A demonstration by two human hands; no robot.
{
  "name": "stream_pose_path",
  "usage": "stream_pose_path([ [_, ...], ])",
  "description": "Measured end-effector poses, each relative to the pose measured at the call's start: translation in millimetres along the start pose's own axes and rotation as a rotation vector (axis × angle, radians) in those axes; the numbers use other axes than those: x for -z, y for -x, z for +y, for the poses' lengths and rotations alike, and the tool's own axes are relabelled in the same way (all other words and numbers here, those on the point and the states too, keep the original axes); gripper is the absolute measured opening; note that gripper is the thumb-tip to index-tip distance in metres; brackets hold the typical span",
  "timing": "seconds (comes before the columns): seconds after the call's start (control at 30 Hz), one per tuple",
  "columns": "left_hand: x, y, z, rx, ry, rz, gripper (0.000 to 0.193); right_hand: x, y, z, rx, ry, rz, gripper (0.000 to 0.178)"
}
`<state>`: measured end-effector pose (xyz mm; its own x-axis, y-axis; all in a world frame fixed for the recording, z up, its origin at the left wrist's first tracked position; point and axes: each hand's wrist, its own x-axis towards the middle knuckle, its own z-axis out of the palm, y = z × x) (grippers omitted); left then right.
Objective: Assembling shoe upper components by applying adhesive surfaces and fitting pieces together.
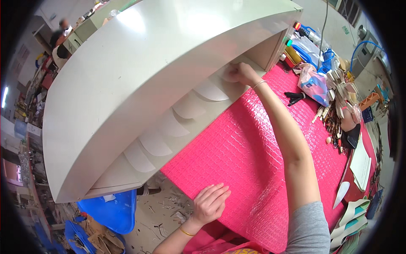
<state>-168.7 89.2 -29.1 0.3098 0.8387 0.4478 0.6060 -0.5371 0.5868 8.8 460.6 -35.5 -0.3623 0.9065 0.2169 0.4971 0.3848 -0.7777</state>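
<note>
My right hand (pixel 241 73) reaches into the long opening of a large pale curved-top machine (pixel 139 63). Its fingers are closed at a thin white rounded sheet piece (pixel 229 75), partly hidden by the hand. Several similar pieces lie in a row along the pale ledge inside the opening, among them one white rounded piece (pixel 210 90) just left of that hand. My left hand (pixel 210 204) rests over the near left edge of a shiny pink quilted cover (pixel 253 169). Its fingers are stretched out and hold nothing.
A red and a green button (pixel 289 42) sit on the machine's right end. Bags, brushes (pixel 338 91) and black handles crowd the table's right side. White papers (pixel 360 163) lie at the far right. A blue plastic stool (pixel 111 213) stands below the machine. Scraps litter the floor (pixel 163 211).
</note>
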Motion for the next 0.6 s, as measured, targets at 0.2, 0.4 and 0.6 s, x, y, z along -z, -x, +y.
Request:
stream_pose_path([
  [0.2,-12.8,4.3,-11.7,-0.105,0.087,-0.009,0.023,-2.0,38.8,-35.9,0.044,0.761,0.366,0.040],
  [0.4,-9.0,4.5,-13.4,-0.096,0.014,0.056,0.023,61.0,223.1,-126.3,0.128,0.555,0.183,0.041],
  [0.6,-17.2,4.5,-4.6,-0.067,0.067,0.069,0.021,171.5,497.7,-143.1,-0.656,0.955,0.694,0.050],
])
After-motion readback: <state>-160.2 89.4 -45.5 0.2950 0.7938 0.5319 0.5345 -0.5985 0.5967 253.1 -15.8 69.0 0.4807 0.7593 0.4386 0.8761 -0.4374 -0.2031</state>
